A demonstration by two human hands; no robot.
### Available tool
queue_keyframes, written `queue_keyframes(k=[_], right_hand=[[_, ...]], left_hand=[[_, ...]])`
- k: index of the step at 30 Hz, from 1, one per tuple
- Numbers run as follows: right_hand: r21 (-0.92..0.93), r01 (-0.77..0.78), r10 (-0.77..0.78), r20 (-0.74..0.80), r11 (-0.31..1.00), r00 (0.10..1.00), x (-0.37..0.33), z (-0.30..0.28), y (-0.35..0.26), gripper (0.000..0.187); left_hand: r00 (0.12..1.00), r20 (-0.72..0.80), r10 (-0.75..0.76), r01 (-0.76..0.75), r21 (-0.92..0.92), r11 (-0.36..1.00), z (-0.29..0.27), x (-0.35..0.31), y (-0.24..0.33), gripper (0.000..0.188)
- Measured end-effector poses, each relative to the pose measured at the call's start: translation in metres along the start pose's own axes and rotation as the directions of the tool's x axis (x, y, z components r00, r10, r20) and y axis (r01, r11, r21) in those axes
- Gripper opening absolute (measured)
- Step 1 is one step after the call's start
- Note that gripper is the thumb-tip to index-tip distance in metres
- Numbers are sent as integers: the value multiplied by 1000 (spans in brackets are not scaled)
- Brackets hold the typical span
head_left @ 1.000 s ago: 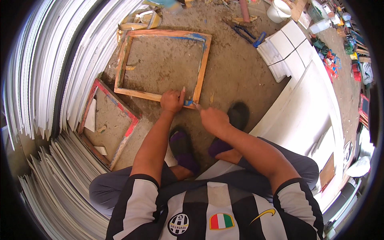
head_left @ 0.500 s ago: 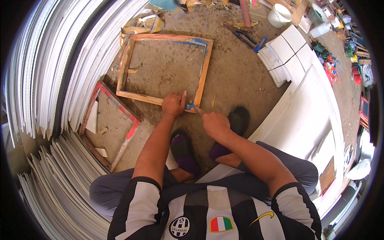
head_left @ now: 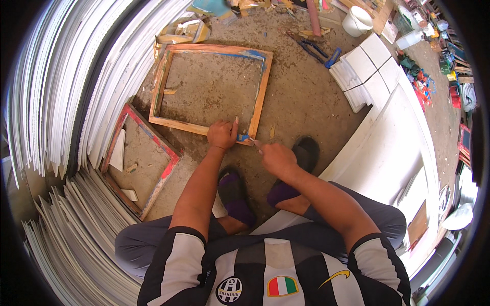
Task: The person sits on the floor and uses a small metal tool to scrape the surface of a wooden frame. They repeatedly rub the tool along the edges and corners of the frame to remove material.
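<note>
A rectangular wooden screen frame [head_left: 264, 94] with patches of blue paint lies on the floor in front of me. My left hand [head_left: 223, 134] is closed over its near side, close to the near right corner, with the thumb stretched up. Beside it, my right hand [head_left: 278, 159] is wrapped round a small tool with a thin metal tip [head_left: 255, 142]; most of the tool is hidden in the fingers. That tip meets the frame at the blue-painted near right corner, or lies just beside it; I cannot tell which.
A second frame with red paint [head_left: 151, 141] lies to the left, by stacks of white sheets [head_left: 92, 245]. Blue-handled pliers [head_left: 333, 57], a white bucket [head_left: 357, 21] and stacked white blocks [head_left: 365, 66] are at far right. White boards [head_left: 380, 137] lean nearer. Scraps litter the back.
My right hand and its tool have shifted slightly to the right and toward me. My left hand keeps its hold on the frame, which has barely moved.
</note>
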State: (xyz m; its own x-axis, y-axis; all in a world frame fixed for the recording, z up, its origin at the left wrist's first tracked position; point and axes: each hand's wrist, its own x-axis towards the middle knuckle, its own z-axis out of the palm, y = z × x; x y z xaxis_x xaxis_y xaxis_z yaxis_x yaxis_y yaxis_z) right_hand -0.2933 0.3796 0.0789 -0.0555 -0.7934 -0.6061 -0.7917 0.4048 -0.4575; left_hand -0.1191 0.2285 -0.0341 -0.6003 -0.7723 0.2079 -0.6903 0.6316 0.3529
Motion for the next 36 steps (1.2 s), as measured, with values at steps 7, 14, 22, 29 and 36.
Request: queue_keyframes(k=[7, 14, 22, 29, 36], right_hand=[[-251, -3, -12, -58, 968, 998, -4, 15, -15, 53], [-30, -83, 82, -17, 996, 996, -9, 17, -27, 50], [459, -70, 36, 82, 886, 996, 10, 8, 7, 42], [-124, 29, -30, -13, 992, 999, -3, 8, -4, 51], [-60, -102, 100, -25, 993, 995, -10, 26, -26, 58]], left_hand=[[999, 24, -21, 21, 5, 1000, -4, 2, 5, 38], [1000, -20, 2, -3, -43, 999, -3, -2, 6, 39], [1000, 7, -15, 15, -18, 1000, -4, 1, 6, 39], [999, -36, 9, -10, -34, 999, -2, 4, 7, 38], [1000, -12, -7, 7, -14, 1000, -1, -1, 6, 38]])
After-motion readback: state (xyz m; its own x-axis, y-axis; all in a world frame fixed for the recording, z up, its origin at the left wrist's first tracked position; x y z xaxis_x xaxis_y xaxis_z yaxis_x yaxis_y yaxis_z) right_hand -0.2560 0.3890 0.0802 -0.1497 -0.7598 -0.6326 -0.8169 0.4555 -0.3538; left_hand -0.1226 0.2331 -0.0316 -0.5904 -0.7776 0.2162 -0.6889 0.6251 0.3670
